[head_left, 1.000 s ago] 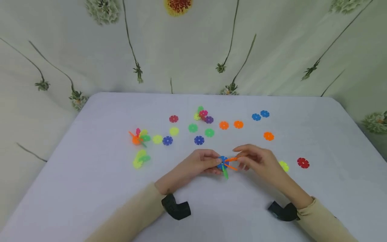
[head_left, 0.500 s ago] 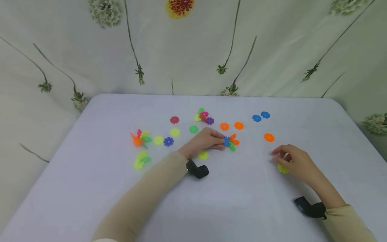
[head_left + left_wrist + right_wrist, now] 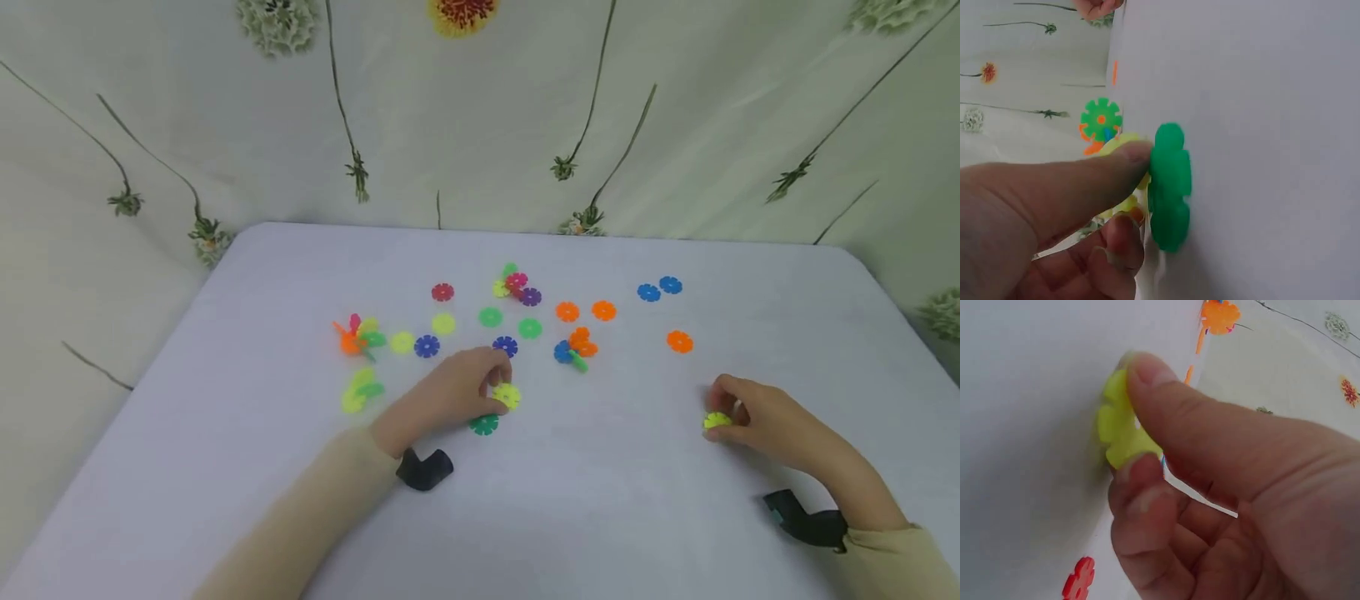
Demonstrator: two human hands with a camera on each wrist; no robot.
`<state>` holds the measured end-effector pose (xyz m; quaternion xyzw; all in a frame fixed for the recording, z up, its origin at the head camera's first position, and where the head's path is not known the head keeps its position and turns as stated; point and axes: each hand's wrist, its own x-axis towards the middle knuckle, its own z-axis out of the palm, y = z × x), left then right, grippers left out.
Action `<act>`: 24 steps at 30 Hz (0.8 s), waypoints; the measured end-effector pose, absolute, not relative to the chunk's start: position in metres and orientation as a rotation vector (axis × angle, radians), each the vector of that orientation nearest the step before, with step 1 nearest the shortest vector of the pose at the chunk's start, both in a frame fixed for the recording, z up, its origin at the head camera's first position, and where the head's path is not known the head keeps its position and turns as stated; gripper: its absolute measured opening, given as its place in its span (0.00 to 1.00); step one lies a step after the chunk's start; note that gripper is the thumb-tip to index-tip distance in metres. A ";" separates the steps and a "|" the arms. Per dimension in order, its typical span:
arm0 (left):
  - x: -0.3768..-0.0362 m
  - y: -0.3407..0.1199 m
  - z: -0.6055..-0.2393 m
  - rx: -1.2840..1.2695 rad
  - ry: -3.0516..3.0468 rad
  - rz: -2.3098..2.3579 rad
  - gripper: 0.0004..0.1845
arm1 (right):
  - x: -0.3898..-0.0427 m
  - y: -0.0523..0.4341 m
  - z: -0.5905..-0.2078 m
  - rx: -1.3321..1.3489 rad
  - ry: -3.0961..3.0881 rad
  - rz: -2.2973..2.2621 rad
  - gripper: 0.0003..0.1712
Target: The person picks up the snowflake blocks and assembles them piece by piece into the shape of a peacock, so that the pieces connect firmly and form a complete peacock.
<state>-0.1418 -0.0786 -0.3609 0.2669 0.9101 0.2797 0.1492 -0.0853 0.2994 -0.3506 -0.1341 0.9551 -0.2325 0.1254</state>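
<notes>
My left hand [image 3: 497,392] lies on the white table [image 3: 585,517] with its fingers curled round a yellow snowflake disc [image 3: 507,395]. A dark green disc [image 3: 483,425] lies flat by its thumb; in the left wrist view the thumb [image 3: 1085,181] touches the edge of this green disc [image 3: 1169,184]. My right hand [image 3: 720,410] rests at the right and pinches a yellow-green disc [image 3: 716,420] between thumb and finger, plainly seen in the right wrist view as the yellow-green disc [image 3: 1119,428]. A joined blue, orange and green cluster [image 3: 573,348] lies free between the hands, further back.
Several loose discs lie across the far half of the table: red [image 3: 442,292], orange [image 3: 679,342], blue [image 3: 659,288], green [image 3: 490,317]. Small joined clusters sit at the left [image 3: 354,337], [image 3: 360,390] and at the back [image 3: 516,283]. A flowered cloth hangs behind.
The left hand let go of the blue-orange-green cluster on the table and drew back to the yellow disc. The right hand moved right and pinched the yellow-green disc.
</notes>
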 end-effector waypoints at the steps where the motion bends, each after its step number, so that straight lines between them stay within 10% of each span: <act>1: -0.139 -0.078 -0.362 0.763 2.626 0.818 0.12 | -0.084 0.299 -0.350 -0.400 2.788 -0.674 0.18; 24: -0.068 -0.041 -0.363 0.034 1.476 1.924 0.17 | -0.039 0.172 -0.366 -0.908 2.738 -1.744 0.16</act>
